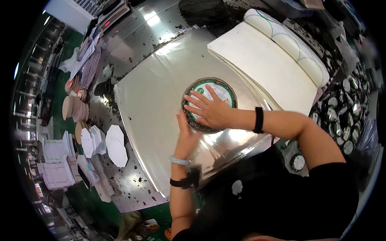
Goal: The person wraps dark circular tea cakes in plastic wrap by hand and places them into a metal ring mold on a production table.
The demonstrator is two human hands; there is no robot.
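Observation:
A round, dark, film-wrapped package (208, 128) with a green-rimmed white printed label (221, 90) lies on a stack of clear film sheets (147, 90). Spread flat on the label, my right hand (212, 110) has its fingers apart and pointing left. My left hand (187, 135) is at the package's lower left edge, partly blurred; whether it touches the rim is hard to tell. Neither hand is closed around anything.
White paper sheets (268, 60) and a roll of printed paper (289, 45) lie at upper right. Dark crumbs dot the metal table (129, 186). Octagonal white cards (117, 146) and round cardboard discs (71, 107) stand left. Many wrapped round packages (334, 114) are heaped at right.

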